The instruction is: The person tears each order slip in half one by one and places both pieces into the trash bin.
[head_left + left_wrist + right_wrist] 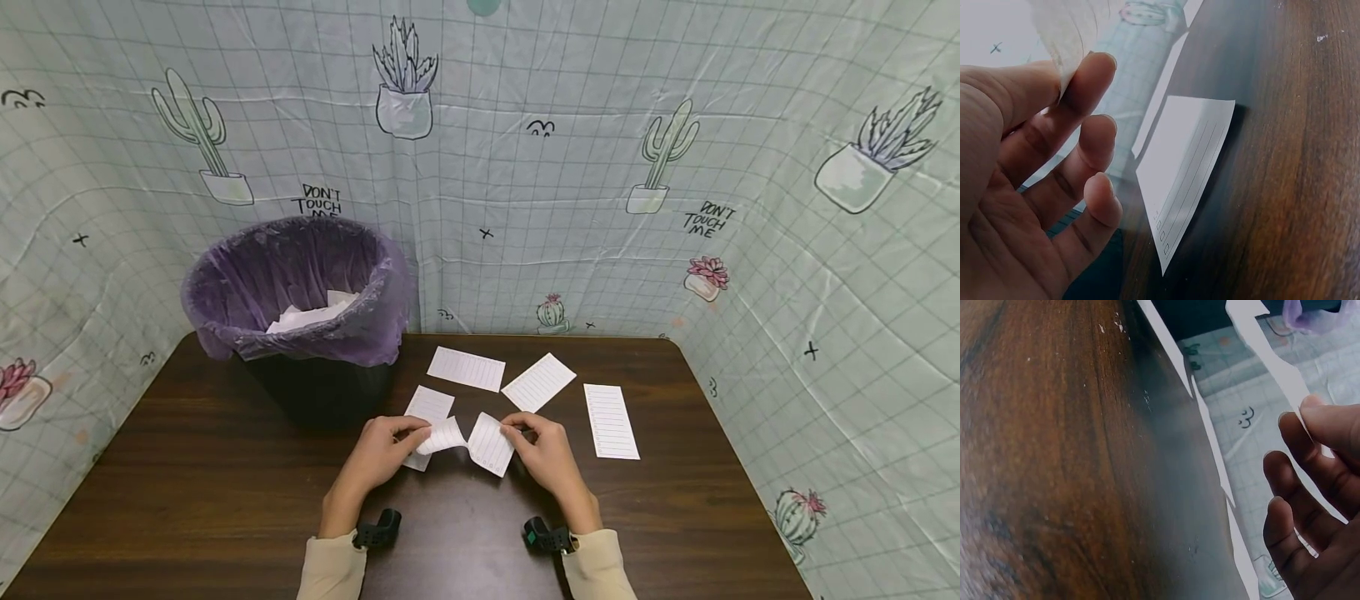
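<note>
Between thumb and forefinger, my left hand (384,452) pinches one side of a lined paper slip (442,437). My right hand (553,457) pinches the other side (491,446). The two halves spread apart in a V and meet at a narrow point in the middle, where the paper looks torn most of the way. In the left wrist view the held paper (1075,28) curves upward from the fingertips, the other fingers loosely bent. Seen from the right wrist, the paper (1275,362) runs edge-on from the pinch. Another lined slip (431,403) lies on the table beneath the left part.
A black bin with a purple liner (390,312) stands at the back left of the brown table (187,483), with white papers (311,315) inside. Lined slips lie beyond my hands: one at the back (467,369), one angled (538,383), one to the right (611,422).
</note>
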The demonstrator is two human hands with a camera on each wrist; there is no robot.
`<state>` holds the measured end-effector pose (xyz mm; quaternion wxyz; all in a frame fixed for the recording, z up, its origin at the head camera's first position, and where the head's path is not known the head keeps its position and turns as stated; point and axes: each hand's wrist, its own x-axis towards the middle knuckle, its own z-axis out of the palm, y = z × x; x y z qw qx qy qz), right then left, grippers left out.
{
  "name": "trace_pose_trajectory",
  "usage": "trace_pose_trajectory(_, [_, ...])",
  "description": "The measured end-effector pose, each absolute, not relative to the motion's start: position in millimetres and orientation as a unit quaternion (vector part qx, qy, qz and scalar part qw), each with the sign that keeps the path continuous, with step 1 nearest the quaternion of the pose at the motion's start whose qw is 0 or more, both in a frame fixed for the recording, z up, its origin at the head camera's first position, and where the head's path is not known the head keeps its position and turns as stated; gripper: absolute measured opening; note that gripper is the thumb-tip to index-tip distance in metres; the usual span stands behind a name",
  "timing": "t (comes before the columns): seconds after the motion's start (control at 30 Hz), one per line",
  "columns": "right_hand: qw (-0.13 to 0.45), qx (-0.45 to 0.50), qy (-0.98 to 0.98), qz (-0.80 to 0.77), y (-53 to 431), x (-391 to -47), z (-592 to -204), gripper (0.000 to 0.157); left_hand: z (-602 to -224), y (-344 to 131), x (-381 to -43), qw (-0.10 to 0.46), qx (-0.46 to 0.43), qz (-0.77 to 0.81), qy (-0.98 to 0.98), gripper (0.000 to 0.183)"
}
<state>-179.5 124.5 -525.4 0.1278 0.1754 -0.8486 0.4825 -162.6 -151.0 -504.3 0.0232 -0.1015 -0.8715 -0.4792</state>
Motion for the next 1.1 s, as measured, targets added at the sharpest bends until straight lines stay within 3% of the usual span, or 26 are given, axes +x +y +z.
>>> trace_pose_trajectory(1.1, [0.153, 0.154, -0.84, 0.497, 137, -183, -525, 0.005, -504, -158, -162, 0.025, -0.083, -0.458, -0.885, 0.015])
